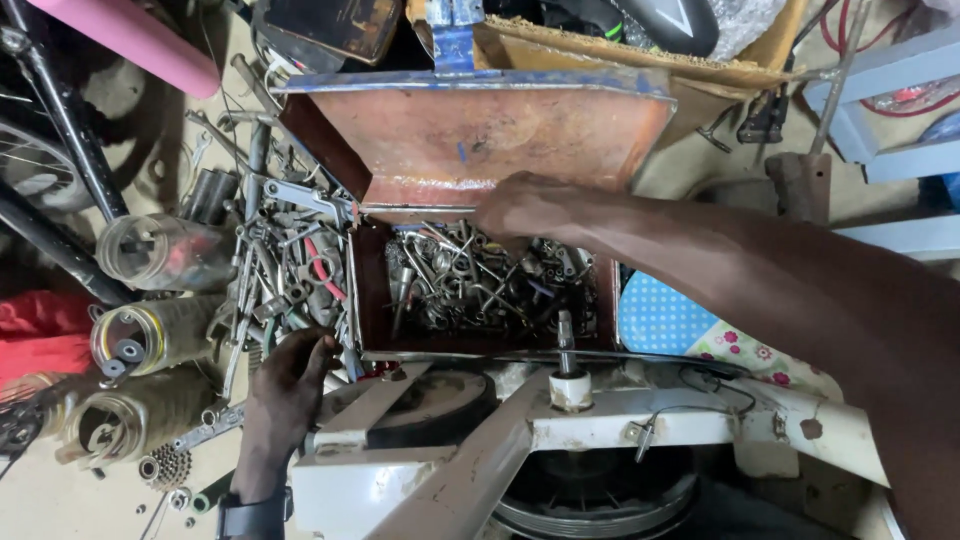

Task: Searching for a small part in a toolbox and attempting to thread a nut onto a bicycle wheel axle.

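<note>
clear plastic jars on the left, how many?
3, stacked along the left edge beside the loose tools: top jar, middle jar, bottom jar. More may lie beyond the frame.

A brown cardboard box (640, 55) stood at the top of the view, behind the raised lid of the rusty red toolbox (480, 135), its ragged flap angled toward the right. At the left lay three clear plastic jars on their sides: one (165, 250) near the spanners, a second (150, 335) below it, and a third (120, 420) lowest. No labels, signs or screens could be made out.
</note>
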